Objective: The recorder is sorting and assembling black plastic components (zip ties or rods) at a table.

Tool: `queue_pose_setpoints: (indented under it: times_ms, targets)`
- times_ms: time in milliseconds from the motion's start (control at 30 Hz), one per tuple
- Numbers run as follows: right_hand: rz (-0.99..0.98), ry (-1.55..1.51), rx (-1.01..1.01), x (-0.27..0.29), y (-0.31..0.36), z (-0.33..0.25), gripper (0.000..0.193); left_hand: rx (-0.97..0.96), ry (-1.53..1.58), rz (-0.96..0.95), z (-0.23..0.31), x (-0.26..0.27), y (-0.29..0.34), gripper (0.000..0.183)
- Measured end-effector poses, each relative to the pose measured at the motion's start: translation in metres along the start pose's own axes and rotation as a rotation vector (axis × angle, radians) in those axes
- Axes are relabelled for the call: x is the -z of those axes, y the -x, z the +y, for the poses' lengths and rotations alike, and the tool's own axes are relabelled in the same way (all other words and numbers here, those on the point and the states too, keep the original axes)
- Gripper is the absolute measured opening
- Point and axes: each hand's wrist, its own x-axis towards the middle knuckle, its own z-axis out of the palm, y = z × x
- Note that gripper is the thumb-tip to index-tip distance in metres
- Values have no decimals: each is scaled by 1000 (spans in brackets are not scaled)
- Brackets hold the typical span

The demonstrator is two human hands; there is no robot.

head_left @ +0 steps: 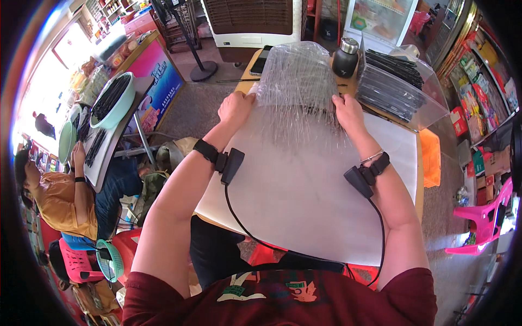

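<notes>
A clear, crinkled plastic bag (pixel 293 73) lies at the far end of the white-covered table (pixel 304 201). Many thin, shiny strands (pixel 304 122) show at its near end; I cannot make out whether they are inside or under the film. At the bag's left edge, my left hand (pixel 237 108) pinches the plastic between thumb and fingers. My right hand (pixel 349 113) is closed on the opposite edge in the same way. Between them the film lies spread out. Each wrist carries a black strap with a small cabled device.
Behind the bag are a phone (pixel 261 61) and a black bottle (pixel 345 57). A clear bin (pixel 429 103) of thin black sticks stands at the far right, above an orange basket (pixel 429 157). At left, another person (pixel 60 198) sits by a table with a pale green basin (pixel 120 111).
</notes>
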Motion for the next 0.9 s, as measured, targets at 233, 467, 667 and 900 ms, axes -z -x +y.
queue_pose_setpoints:
  times_ms: [233,467,667,900]
  targets:
    - [-135,61,-76,5,0,-16,46,39,100,171,-9,-11,1,35]
    - [-93,-54,-30,15,8,-18,42,-3,69,284,-6,-18,0,33]
    - [77,-65,161,-11,12,-9,33,-87,-31,270,-28,-13,-13,33]
    - [163,-182,89,-8,27,-14,29,-81,-81,201,-23,-11,-16,34]
